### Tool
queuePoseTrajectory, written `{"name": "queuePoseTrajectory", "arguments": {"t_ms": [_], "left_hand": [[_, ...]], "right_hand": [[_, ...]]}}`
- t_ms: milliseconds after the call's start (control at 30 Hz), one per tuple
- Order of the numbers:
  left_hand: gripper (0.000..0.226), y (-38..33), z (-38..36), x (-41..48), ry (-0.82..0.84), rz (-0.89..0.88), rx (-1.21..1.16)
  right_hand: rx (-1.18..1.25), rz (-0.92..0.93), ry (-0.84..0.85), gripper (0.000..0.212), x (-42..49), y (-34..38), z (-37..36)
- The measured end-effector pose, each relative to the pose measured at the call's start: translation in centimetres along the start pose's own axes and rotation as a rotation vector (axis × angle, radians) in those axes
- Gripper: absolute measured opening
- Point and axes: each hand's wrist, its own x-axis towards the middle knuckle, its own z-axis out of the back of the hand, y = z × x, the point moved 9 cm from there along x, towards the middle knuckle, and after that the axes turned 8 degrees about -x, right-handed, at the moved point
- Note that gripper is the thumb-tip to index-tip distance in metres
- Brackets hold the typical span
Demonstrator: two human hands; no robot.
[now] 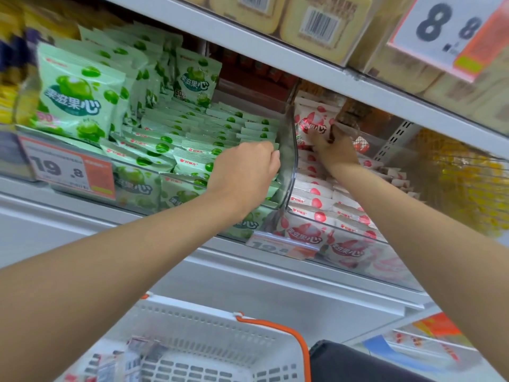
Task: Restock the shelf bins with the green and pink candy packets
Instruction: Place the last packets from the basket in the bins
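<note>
i am reaching both arms up to a shop shelf (248,274) carrying two clear bins side by side. my left hand (248,164) is resting in the left bin (132,188), knuckles toward me, fingers curled down into the green packets (192,133) right beside the clear divider (289,150); i cannot tell whether it is pinching one or only pressing on the pile. my right hand (336,151) is reaching into the right bin (358,255), fingers closed around an upright pink packet (312,121) at the back, above the rows of pink packets (316,197) lying flat. risks, as i am judging them: the green pile is sitting high and sloping toward the front wall, so a shove from my left hand could be sending loose packets sliding over the lip toward the white basket (209,340) below; the upright pink packet is being held only by its lower part, so it could be flopping forward once released, since little seems to be propping it. the packets are slick, puffy pillow bags, pale green with round green fruit or white with red-pink fruit, each printed with bold lettering; they are looking light and slippery against one another. orange and white price tags (66,168) are hanging along the bin fronts.
</note>
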Motion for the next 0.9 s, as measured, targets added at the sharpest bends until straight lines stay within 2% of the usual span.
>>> {"name": "queuePoseTrajectory", "arguments": {"t_ms": [67, 133, 233, 333, 433, 500, 600, 733, 833, 900], "left_hand": [[0.039, 0.0, 0.0, 0.0, 0.002, -0.005, 0.007], [0.039, -0.1, 0.1, -0.1, -0.015, -0.011, -0.005], [0.037, -1.0, 1.2, -0.5, -0.094, -0.069, 0.0], [0.036, -2.7, 2.4, -1.7, -0.148, -0.15, 0.026], [0.034, -3.7, 3.5, -4.1, -0.161, -0.069, -0.058], [0.033, -3.3, 3.5, -6.5, -0.113, 0.05, -0.131], [0.032, -0.5, 1.7, -11.5, 0.054, 0.272, -0.19], [0.032, 6.0, -1.7, -19.8, 0.393, 0.608, -0.197], [0.028, 11.2, -3.6, -26.5, 0.631, 0.773, -0.11], [0.026, 14.3, -4.3, -30.3, 0.749, 0.825, 0.026]], "right_hand": [[-0.01, -0.027, -0.018, 0.063, -0.7, -0.2, 0.6], [0.036, -0.046, -0.05, 0.06, -2.0, -0.5, 1.6], [0.127, 0.042, -0.118, 0.039, -5.5, 0.0, 3.2], [0.051, 0.228, -0.192, 0.018, -10.5, 2.1, 4.7], [0.051, 0.412, -0.24, 0.01, -15.5, 3.6, 5.3], [0.111, 0.427, -0.211, 0.011, -18.3, 3.4, 4.7], [0.101, 0.455, -0.03, 0.011, -22.1, 3.4, 1.6], [-0.132, 0.548, 0.431, 0.017, -26.4, 3.3, -5.7], [-0.395, 0.629, 0.756, 0.025, -30.2, 1.9, -10.8], [-0.5, 0.655, 0.881, 0.029, -32.1, 1.1, -12.7]]}}
